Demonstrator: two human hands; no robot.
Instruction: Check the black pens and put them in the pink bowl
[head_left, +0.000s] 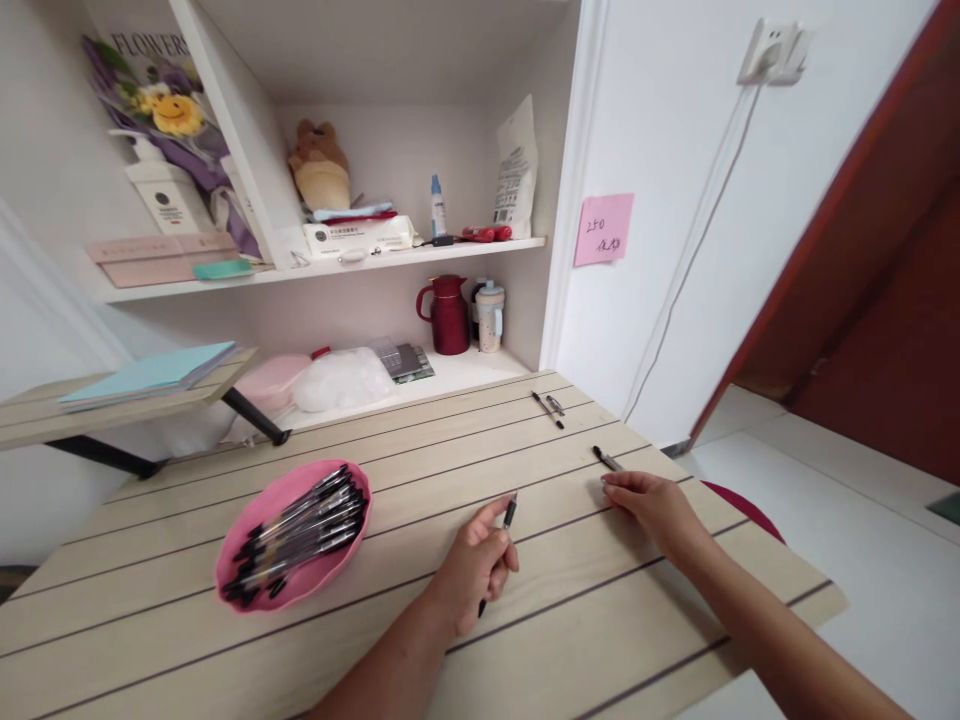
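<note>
My left hand point(480, 562) is closed around a black pen point(510, 514); one end points up past the fingers and the other shows below the palm. To its right, just above the table, my right hand point(651, 503) has thumb and forefinger pinched together. Something small and pale may be at those fingertips, too small to name. Right behind that hand lies another pen point(609, 460), partly hidden by the fingers. Left of my hands, a pink bowl point(315, 588) holds a pile of several black and clear pens point(304, 530).
Farther back on the slatted table point(420, 450) lie a black pen point(548, 411) and a short clear piece point(555, 405). A small raised stand point(202, 392) with blue paper is at left. Behind are shelves point(420, 255) with a red jug point(448, 315) and cup point(490, 317).
</note>
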